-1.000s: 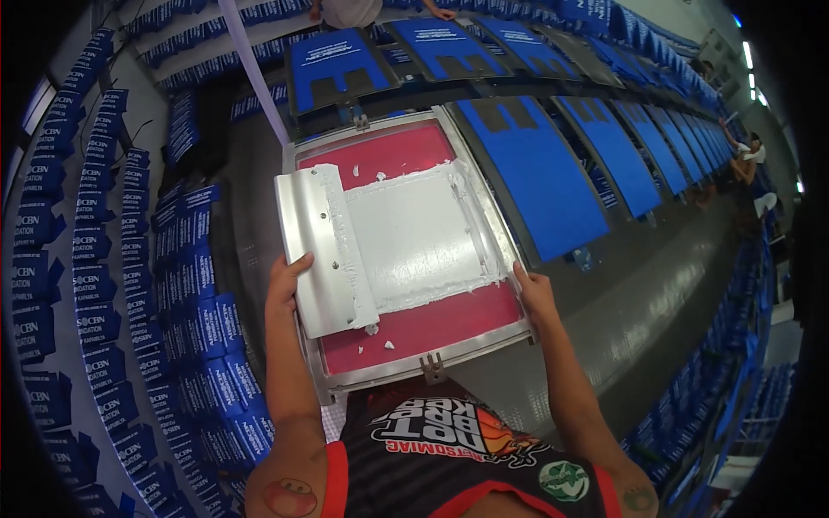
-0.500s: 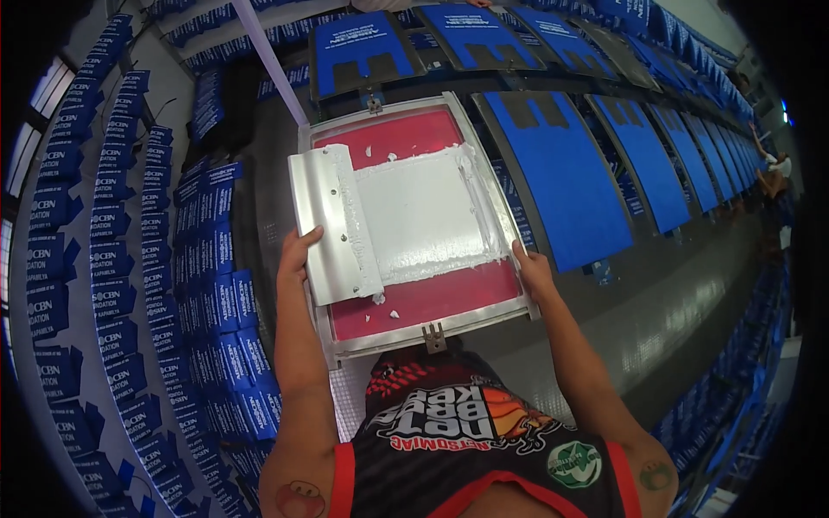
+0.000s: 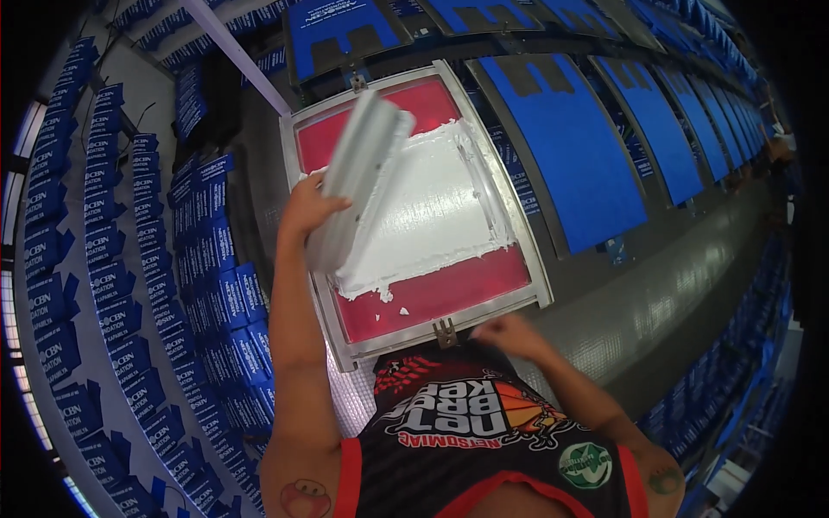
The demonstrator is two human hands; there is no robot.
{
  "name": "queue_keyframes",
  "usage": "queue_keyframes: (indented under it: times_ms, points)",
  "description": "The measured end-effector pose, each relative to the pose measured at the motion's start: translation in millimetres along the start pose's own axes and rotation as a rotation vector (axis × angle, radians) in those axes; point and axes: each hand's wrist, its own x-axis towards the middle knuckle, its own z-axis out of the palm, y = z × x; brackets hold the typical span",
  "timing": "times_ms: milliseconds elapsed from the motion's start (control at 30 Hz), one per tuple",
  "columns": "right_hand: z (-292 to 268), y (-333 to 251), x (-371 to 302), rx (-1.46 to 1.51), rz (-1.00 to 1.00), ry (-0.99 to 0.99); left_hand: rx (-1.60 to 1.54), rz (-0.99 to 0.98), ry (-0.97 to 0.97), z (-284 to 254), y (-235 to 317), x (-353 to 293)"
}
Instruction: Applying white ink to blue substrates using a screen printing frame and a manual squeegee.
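Over the left side of a rectangular silver metal frame (image 3: 485, 311) strung with magenta mesh (image 3: 414, 304), head view: left hand (image 3: 314, 207) closed around a long silver metal squeegee (image 3: 356, 168), thumb on top, gripped near mid-length. Squeegee slants, upper end leaning right; blurred, can't tell if its edge touches the thick white paste (image 3: 436, 194) on the mesh. Right hand (image 3: 509, 335) half curled, off the frame's near edge, beside a small metal hinge bracket (image 3: 445, 332); blurred, can't tell if it holds anything. Step in hand, probably: repositioning the squeegee one-handed. Next move likely calls for a firm grip and controlled tilt, paste kept on the mesh.
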Motion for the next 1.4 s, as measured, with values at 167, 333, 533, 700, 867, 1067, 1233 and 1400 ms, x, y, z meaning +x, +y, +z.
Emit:
queue_keyframes:
  times_ms: [167,333,533,700,867,1067,1233,1400]
  points:
    - [69,8,20,0.267,0.013,-0.086,0.544,0.21,-0.021,30,56,54]
    - [82,11,25,0.283,0.077,0.039,0.722,0.5,0.355,110,-25,25]
    - [76,11,23,0.258,0.021,0.058,0.557,0.445,0.265,104,19,-49]
    - [64,13,24,-0.109,-0.149,0.06,0.481,0.234,-0.002,92,66,-92]
    - [-46,-86,-8,-0.377,-0.492,0.307,0.487,0.111,-0.188,100,64,-116]
    - [-104,-82,89,-1.073,-0.521,0.225,0.552,0.067,-0.167,99,55,-111]
    - [-69,-25,91,-0.957,-0.642,0.511,0.636,0.126,0.077,98,-27,-176]
    - [-118,-86,197,-0.976,-0.556,0.613,0.737,0.173,0.289,68,-51,-46]
